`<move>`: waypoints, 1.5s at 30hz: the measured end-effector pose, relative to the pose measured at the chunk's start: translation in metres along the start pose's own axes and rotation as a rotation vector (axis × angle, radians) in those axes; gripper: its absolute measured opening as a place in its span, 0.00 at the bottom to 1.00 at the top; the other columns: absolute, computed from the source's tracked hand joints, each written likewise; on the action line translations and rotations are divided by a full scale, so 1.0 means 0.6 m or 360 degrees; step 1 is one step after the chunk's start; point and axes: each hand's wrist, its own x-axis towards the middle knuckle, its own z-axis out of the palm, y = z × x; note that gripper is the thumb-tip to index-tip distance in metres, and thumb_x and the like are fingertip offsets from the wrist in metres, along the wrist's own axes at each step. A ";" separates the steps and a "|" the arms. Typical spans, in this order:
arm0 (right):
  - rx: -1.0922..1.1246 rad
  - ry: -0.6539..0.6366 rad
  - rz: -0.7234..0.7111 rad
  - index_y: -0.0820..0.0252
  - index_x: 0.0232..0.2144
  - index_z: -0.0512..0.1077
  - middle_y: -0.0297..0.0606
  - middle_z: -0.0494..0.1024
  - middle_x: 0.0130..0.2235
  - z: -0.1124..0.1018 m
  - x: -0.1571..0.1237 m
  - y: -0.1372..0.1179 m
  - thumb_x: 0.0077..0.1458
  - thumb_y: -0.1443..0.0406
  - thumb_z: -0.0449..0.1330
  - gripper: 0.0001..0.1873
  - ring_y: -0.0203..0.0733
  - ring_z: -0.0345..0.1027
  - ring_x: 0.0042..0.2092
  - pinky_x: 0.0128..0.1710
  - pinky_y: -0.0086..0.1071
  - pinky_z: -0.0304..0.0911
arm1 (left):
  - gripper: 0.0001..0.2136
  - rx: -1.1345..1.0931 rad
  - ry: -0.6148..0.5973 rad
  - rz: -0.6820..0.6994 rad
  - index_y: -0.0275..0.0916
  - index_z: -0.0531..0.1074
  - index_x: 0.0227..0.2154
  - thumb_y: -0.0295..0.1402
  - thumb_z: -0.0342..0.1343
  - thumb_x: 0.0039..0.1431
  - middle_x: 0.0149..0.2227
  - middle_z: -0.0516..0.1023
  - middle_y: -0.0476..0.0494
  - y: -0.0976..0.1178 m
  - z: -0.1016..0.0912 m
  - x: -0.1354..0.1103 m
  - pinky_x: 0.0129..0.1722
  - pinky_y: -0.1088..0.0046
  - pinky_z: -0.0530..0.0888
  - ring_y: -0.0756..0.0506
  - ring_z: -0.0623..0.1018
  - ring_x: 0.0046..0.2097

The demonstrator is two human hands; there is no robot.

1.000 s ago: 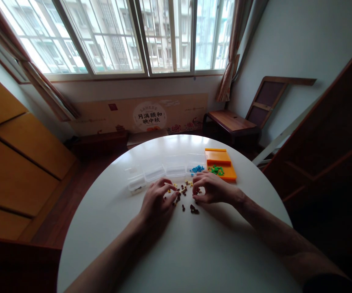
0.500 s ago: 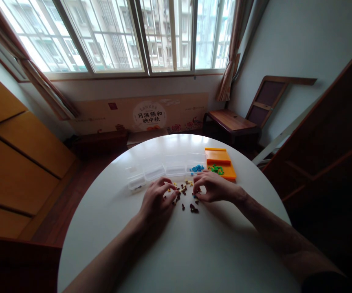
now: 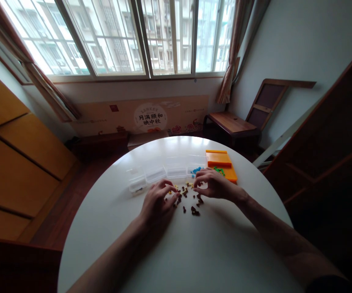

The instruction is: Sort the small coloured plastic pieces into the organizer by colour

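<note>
Small dark brown pieces (image 3: 195, 211) and pale yellow pieces (image 3: 189, 185) lie scattered on the white table between my hands. My left hand (image 3: 159, 198) rests at the left edge of this scatter, its fingers loosely bent and the thumb apart from them, with dark pieces by the tips. Curled over the right side of the scatter, my right hand (image 3: 212, 185) brings thumb and index tips together; anything between them is too small to make out. Just beyond it, blue pieces (image 3: 198, 170) sit in a clear compartment box (image 3: 176, 173), and green pieces (image 3: 219, 171) in an orange tray (image 3: 231, 174), partly behind the hand.
The round white table (image 3: 108, 228) has its curved far edge just past the boxes. A wooden chair (image 3: 232, 122) stands beyond the table at the right. A printed cardboard panel (image 3: 117, 114) leans below the window.
My right hand has lifted slightly away from the dark pieces, which now show below its fingertips. A blue piece that was at its fingertips is no longer there. My left hand stays nearly still.
</note>
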 end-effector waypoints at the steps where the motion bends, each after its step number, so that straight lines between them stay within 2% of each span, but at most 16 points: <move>1: -0.0030 0.0076 0.0048 0.53 0.33 0.81 0.33 0.82 0.36 -0.001 0.001 0.007 0.63 0.65 0.71 0.05 0.42 0.74 0.39 0.46 0.37 0.66 | 0.04 0.0019 -0.0007 0.0001 0.45 0.82 0.40 0.36 0.63 0.70 0.49 0.81 0.43 -0.001 -0.001 0.000 0.52 0.58 0.78 0.39 0.82 0.49; 4: -0.0138 0.0299 0.0193 0.55 0.34 0.82 0.36 0.81 0.36 -0.002 0.009 0.028 0.64 0.64 0.71 0.05 0.44 0.74 0.40 0.47 0.39 0.66 | 0.05 0.0062 -0.0008 -0.0019 0.45 0.82 0.41 0.36 0.62 0.70 0.50 0.81 0.42 -0.007 -0.005 -0.001 0.52 0.56 0.77 0.39 0.82 0.48; 7: -0.0227 0.0430 0.0333 0.56 0.34 0.81 0.37 0.81 0.37 0.003 0.017 0.048 0.64 0.65 0.70 0.04 0.45 0.75 0.41 0.48 0.40 0.66 | 0.05 0.0063 0.0010 -0.0031 0.45 0.82 0.42 0.36 0.62 0.71 0.51 0.81 0.42 -0.013 -0.008 -0.002 0.53 0.56 0.76 0.39 0.83 0.49; 12: -0.0319 0.0500 0.0484 0.57 0.35 0.81 0.38 0.81 0.37 0.020 0.021 0.068 0.65 0.67 0.68 0.04 0.46 0.75 0.40 0.47 0.41 0.66 | 0.05 0.0059 0.0038 -0.0039 0.45 0.82 0.43 0.37 0.62 0.71 0.51 0.82 0.42 -0.015 -0.010 -0.004 0.53 0.56 0.77 0.38 0.83 0.51; 17: -0.0334 0.0538 0.0464 0.56 0.36 0.80 0.38 0.81 0.37 0.022 0.010 0.052 0.67 0.66 0.66 0.05 0.46 0.75 0.40 0.46 0.40 0.67 | 0.06 0.0077 -0.0008 -0.0053 0.45 0.81 0.46 0.38 0.62 0.71 0.53 0.81 0.41 -0.020 -0.012 -0.003 0.53 0.54 0.78 0.37 0.83 0.51; 22: -0.0278 0.0407 0.0327 0.56 0.36 0.79 0.37 0.80 0.36 0.010 -0.006 0.023 0.67 0.68 0.65 0.05 0.45 0.73 0.40 0.45 0.39 0.66 | 0.09 0.0038 -0.0073 -0.0025 0.45 0.79 0.50 0.39 0.61 0.72 0.56 0.80 0.41 -0.023 -0.017 -0.001 0.55 0.53 0.78 0.36 0.82 0.54; 29: -0.0083 -0.0029 -0.0042 0.56 0.36 0.77 0.37 0.81 0.37 -0.009 -0.040 -0.010 0.67 0.67 0.64 0.05 0.45 0.73 0.40 0.45 0.38 0.66 | 0.10 0.0058 -0.0235 0.0136 0.46 0.78 0.53 0.36 0.62 0.71 0.51 0.84 0.43 -0.004 -0.032 0.013 0.51 0.57 0.79 0.37 0.83 0.51; 32: -0.0068 -0.0160 -0.0110 0.55 0.38 0.77 0.37 0.81 0.37 -0.014 -0.053 -0.021 0.65 0.63 0.67 0.03 0.46 0.73 0.41 0.44 0.38 0.66 | 0.11 0.0113 -0.0281 0.0265 0.45 0.78 0.54 0.36 0.63 0.71 0.51 0.84 0.42 0.006 -0.032 0.021 0.51 0.56 0.78 0.37 0.83 0.50; 36: -0.0109 -0.0159 -0.0036 0.55 0.40 0.78 0.38 0.83 0.40 -0.008 -0.062 -0.022 0.64 0.63 0.69 0.04 0.46 0.74 0.42 0.43 0.38 0.66 | 0.11 0.0184 -0.0347 0.0400 0.45 0.78 0.55 0.37 0.61 0.73 0.52 0.84 0.42 0.008 -0.028 0.030 0.48 0.57 0.78 0.38 0.83 0.48; 39: -0.0084 -0.0134 -0.0011 0.53 0.41 0.79 0.37 0.83 0.41 0.001 -0.064 -0.017 0.66 0.65 0.66 0.02 0.45 0.75 0.42 0.43 0.37 0.66 | 0.10 0.0144 -0.0384 0.0522 0.46 0.78 0.53 0.36 0.60 0.73 0.50 0.85 0.44 -0.005 -0.021 0.037 0.46 0.59 0.77 0.40 0.83 0.45; 41: -0.0058 -0.0113 -0.0013 0.52 0.41 0.80 0.36 0.83 0.41 0.005 -0.061 -0.014 0.68 0.66 0.65 0.04 0.44 0.75 0.43 0.44 0.37 0.67 | 0.08 0.0086 -0.0321 0.0542 0.46 0.79 0.51 0.35 0.60 0.73 0.48 0.85 0.44 -0.017 -0.012 0.042 0.46 0.61 0.77 0.41 0.83 0.43; 45: -0.0066 -0.0084 -0.0088 0.52 0.41 0.81 0.37 0.83 0.40 0.013 -0.044 -0.012 0.70 0.66 0.64 0.05 0.44 0.75 0.43 0.46 0.37 0.68 | 0.05 -0.0054 -0.0070 0.0512 0.45 0.80 0.47 0.36 0.60 0.74 0.43 0.86 0.44 -0.033 0.010 0.050 0.46 0.63 0.76 0.43 0.83 0.42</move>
